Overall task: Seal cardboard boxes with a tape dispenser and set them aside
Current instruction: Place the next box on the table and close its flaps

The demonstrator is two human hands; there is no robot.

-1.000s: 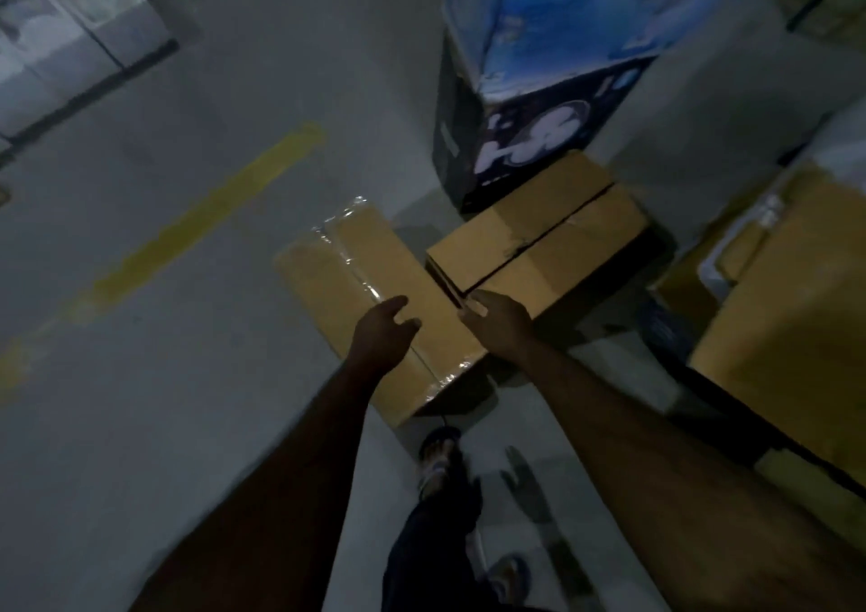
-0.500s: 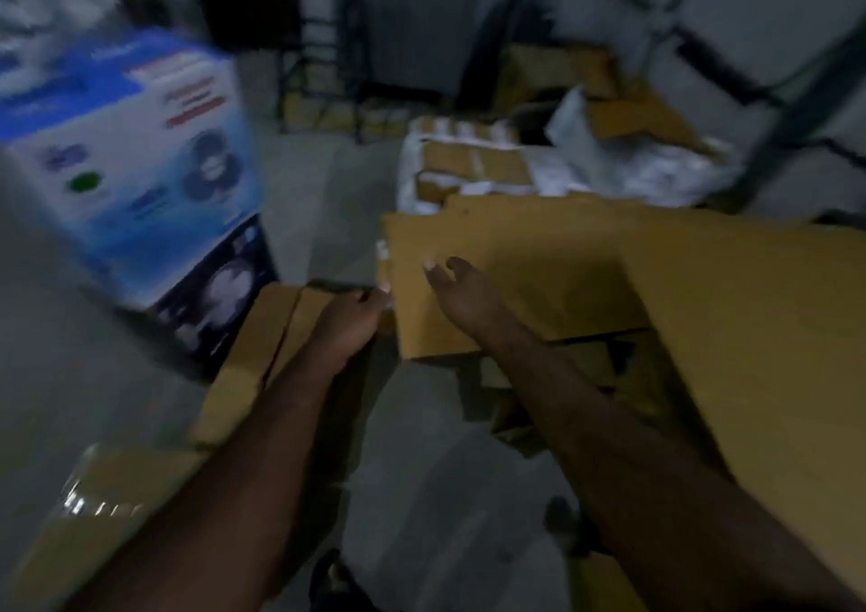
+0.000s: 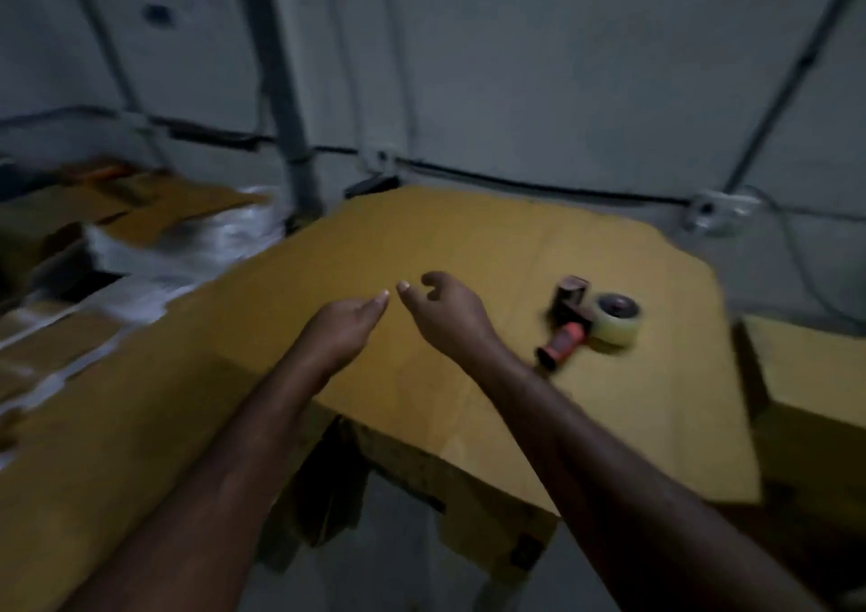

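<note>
Cardboard sheet as a worktop, tape dispenser lying on it, both hands empty above.

The left hand is flat with fingers together; the right hand is loosely curled, gripping nothing, the dispenser near its right side. The sheet overhangs its support, so pressing near an edge could tip it and send the dispenser sliding off. Blur hides whether the stacked boxes at left are sealed or hold anything.
</note>
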